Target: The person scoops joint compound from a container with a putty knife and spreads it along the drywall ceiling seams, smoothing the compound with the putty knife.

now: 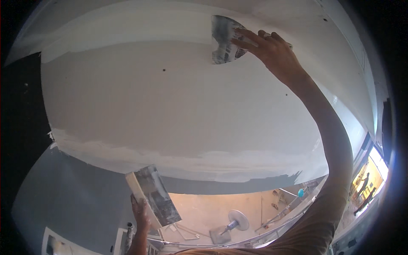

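Observation:
My right hand (276, 51) is raised at the upper right, its fingers closed round a putty knife (222, 38). Its broad metal blade, smeared grey and white, lies against the pale ceiling (170, 97); the handle is mostly hidden by the hand. Low on the left, my left hand (140, 211) grips a wide rectangular filling blade (158, 194) by its cream-coloured edge. That blade has white filler streaks on its grey face and is held tilted, below the ceiling. White filler bands run along the ceiling's far and near sides.
A dark grey wall (80, 182) rises at the left. Far below, a standing fan (238, 220) with a square base is on the floor, near metal rails (272, 231). Through an opening at the right, dark figures (364, 187) show against a yellow wall.

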{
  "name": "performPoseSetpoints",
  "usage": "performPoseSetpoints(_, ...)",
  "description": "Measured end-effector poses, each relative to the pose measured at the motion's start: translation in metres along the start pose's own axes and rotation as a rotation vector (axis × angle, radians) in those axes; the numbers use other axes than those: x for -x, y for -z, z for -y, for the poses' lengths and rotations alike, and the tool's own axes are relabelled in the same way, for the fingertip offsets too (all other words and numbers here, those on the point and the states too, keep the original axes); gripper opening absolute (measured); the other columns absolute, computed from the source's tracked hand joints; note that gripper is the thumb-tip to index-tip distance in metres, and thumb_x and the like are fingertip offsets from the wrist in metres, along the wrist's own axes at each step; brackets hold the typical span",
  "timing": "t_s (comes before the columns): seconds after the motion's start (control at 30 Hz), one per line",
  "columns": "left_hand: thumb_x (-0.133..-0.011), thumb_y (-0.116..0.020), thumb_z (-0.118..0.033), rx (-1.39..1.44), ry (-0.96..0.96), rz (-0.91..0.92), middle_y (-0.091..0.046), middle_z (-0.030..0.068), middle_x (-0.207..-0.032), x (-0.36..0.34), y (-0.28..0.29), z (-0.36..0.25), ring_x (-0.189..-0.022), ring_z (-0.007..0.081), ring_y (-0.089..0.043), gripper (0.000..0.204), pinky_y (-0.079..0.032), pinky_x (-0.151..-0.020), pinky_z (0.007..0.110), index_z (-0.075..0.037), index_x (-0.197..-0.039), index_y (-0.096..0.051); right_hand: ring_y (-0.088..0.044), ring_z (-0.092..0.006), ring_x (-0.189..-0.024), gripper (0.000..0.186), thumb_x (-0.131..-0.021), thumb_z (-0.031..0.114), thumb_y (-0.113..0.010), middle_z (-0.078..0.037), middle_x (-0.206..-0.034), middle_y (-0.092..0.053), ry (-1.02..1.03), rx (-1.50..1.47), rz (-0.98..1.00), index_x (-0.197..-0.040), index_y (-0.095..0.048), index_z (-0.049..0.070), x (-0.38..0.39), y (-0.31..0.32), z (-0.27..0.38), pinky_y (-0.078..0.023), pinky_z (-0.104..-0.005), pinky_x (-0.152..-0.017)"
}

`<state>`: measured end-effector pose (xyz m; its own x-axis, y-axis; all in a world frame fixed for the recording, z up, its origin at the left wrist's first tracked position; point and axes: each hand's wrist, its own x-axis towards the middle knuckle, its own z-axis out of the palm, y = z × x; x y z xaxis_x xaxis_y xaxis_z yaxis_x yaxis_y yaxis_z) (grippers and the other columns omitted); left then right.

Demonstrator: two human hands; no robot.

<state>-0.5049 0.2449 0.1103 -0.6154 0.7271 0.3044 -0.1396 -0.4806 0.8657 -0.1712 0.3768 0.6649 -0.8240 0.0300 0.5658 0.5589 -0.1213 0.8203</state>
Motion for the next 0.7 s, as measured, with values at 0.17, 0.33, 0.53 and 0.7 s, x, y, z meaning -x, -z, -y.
performPoseSetpoints(0.17,-0.096,-0.064,-0.027,0.091,0.014,0.019,-0.035,0.0154,-0.149,-0.006,0.002,0.007,-0.131,0.0258,-0.041,0.082,-0.034,-0.111,0.040,0.001,-0.157,-0.018,-0.064,-0.0159,-0.094,0.064,-0.083,-0.004,-0.062,0.010,-0.145,-0.052,0.021,-0.030,-0.079,-0.137,-0.058,0.030,0.020,0.000,0.005,-0.057,-0.0328,-0.089)
performPoseSetpoints(0.33,-0.094,-0.065,-0.029,0.063,-0.063,0.047,-0.038,0.0151,-0.147,-0.014,-0.005,0.021,-0.130,0.0267,-0.042,0.083,-0.034,-0.111,0.040,0.001,-0.156,-0.020,-0.064,-0.0168,-0.097,0.066,-0.083,-0.006,-0.061,0.012,-0.146,-0.051,0.007,-0.045,-0.049,-0.138,-0.057,0.032,0.030,0.000,0.002,-0.057,-0.0331,-0.093)
performPoseSetpoints(0.53,-0.092,-0.065,-0.025,0.052,-0.015,0.010,-0.044,0.0140,-0.141,-0.001,-0.030,0.017,-0.128,0.0261,-0.045,0.077,-0.036,-0.109,0.039,0.000,-0.154,-0.027,-0.063,-0.0200,-0.102,0.072,-0.080,-0.010,-0.059,0.011,-0.148,-0.048,0.008,-0.062,-0.021,-0.140,-0.055,0.031,0.039,-0.004,-0.001,-0.055,-0.0355,-0.095)
performPoseSetpoints(0.7,-0.095,-0.061,-0.020,0.423,0.135,0.152,-0.055,0.0094,-0.128,-0.011,-0.058,-0.008,-0.115,0.0234,-0.058,0.061,-0.052,-0.094,0.039,-0.008,-0.149,-0.035,-0.062,-0.0255,-0.119,0.068,-0.086,-0.013,-0.056,0.002,-0.152,-0.047,-0.018,-0.272,0.006,-0.141,-0.055,0.028,0.052,0.007,0.023,-0.055,-0.0413,-0.101)
